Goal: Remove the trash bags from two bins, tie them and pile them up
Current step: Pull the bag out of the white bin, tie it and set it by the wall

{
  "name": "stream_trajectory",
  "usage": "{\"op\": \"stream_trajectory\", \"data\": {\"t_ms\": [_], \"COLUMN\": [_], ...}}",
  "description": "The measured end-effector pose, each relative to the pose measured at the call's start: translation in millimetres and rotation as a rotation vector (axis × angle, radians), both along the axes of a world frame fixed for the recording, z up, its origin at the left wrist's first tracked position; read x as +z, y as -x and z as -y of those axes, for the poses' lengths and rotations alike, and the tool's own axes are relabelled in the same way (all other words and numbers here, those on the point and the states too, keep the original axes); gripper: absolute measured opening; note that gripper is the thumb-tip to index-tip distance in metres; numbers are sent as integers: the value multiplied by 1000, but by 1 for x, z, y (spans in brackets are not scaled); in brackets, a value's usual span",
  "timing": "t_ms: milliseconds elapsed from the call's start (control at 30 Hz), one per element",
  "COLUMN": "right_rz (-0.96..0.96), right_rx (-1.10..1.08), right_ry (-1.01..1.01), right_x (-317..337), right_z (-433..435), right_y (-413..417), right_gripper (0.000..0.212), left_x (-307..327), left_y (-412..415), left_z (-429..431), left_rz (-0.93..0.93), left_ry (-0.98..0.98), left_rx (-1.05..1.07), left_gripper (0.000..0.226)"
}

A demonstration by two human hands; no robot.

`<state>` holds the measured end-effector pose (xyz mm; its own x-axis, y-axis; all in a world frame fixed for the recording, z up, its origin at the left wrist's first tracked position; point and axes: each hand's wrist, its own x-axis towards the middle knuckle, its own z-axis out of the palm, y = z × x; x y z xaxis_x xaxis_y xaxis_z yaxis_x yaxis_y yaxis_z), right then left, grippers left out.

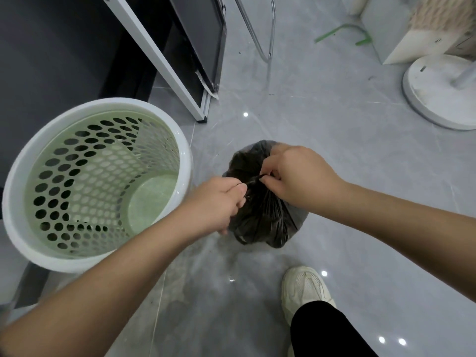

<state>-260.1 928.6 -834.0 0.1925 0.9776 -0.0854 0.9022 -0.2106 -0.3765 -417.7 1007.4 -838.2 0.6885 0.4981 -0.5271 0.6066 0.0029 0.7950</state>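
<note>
A full black trash bag (262,220) sits on the grey tiled floor in the middle of the view. My left hand (219,202) grips one gathered strand of the bag's mouth on its left side. My right hand (296,173) pinches the other strand from the right, the two hands close together over the bag's top. To the left stands a pale green perforated bin (98,181) with a white rim, with no bag inside it.
A dark panel in a white frame (180,60) leans behind the bin. Chrome chair legs (260,32) stand at the back. A round white stand base (443,91) sits at the right. My white shoe (305,287) is on the floor below the bag.
</note>
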Motion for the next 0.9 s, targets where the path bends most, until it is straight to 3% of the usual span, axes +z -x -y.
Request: {"op": "stream_trajectory", "data": {"t_ms": [67, 100, 167, 267, 333, 400, 500, 600, 700, 800, 900], "right_rz": [-173, -341, -708, -1131, -1336, -1433, -1272, -936, -541, -86, 167], "right_rx": [-148, -246, -476, -772, -875, -873, -661, -383, -87, 230, 487], "right_ry": [28, 60, 146, 309, 383, 445, 482, 489, 476, 280, 60], "right_x": [2, 2, 3, -2, -5, -5, -3, 4, 10, 6, 0], "right_z": [-3, -5, -9, -11, -12, -13, -11, -8, -4, 4, 18], "right_y": [1, 1, 2, 5, 8, 9, -1, -11, -9, -7, -8], "right_gripper": [13, 12, 10, 10, 16, 17, 14, 11, 13, 12, 12], "left_x": [-6, -10, -21, -33, -33, -37, -37, -27, -16, -12, -19], "left_y": [-4, -6, -8, -9, -9, -6, 1, 12, 5, -15, -35], "left_z": [11, 17, 27, 45, 51, 51, 51, 34, 8, -15, -27], "left_rz": [54, 72, 54, -129, -223, -228, -188, -69, 55, 108, 156], "left_ry": [141, 107, -213, -759, -905, -964, -894, -772, -715, -566, -355], "left_rx": [112, 143, 88, -102, -213, -269, -340, -196, -65, 4, -32], "left_gripper": [38, 38, 37, 26, 13, 15, 23, 29, 19, 11, 13]}}
